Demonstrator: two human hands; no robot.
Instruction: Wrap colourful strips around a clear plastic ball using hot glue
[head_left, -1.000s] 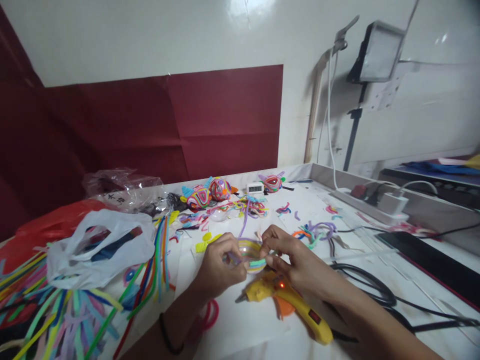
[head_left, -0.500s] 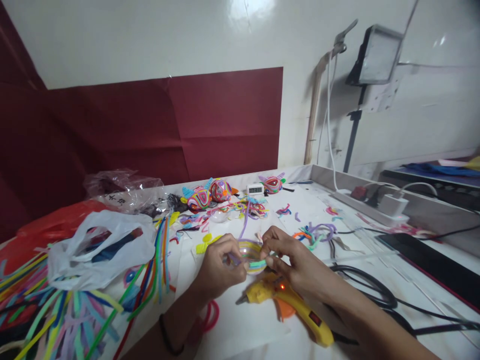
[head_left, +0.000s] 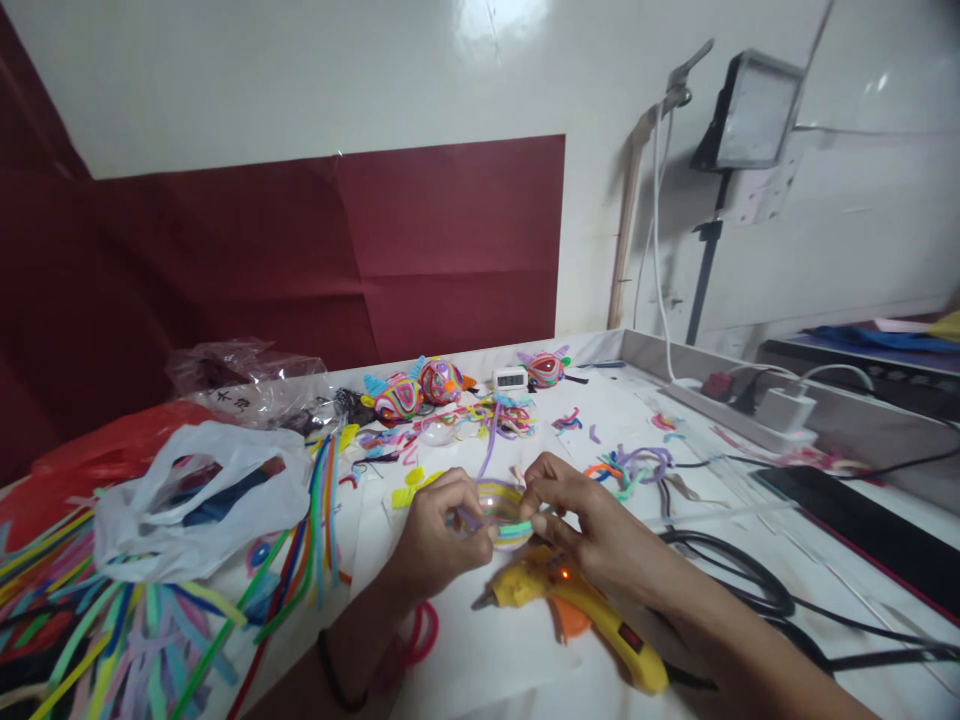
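My left hand [head_left: 439, 535] and my right hand [head_left: 574, 510] together grip a small clear dome wrapped in coloured pipe cleaners [head_left: 501, 510], just above the white table [head_left: 480, 650]. My right fingers pinch a green pipe cleaner strand against its front. A purple pipe cleaner [head_left: 489, 440] trails away from the piece toward the back. A yellow hot glue gun [head_left: 574, 610] lies on the table directly under my right hand, its small red light glowing.
Loose pipe cleaners [head_left: 112, 620] and a white plastic bag [head_left: 187, 505] cover the left. Finished wrapped figures [head_left: 420, 385] and a small digital clock [head_left: 511, 377] stand at the back. Black cables [head_left: 742, 575], a power strip [head_left: 757, 410] and a lamp [head_left: 754, 110] occupy the right.
My hands stay almost still on the wrapped piece; the fingers shift slightly along the green strand. The view has moved down a little.
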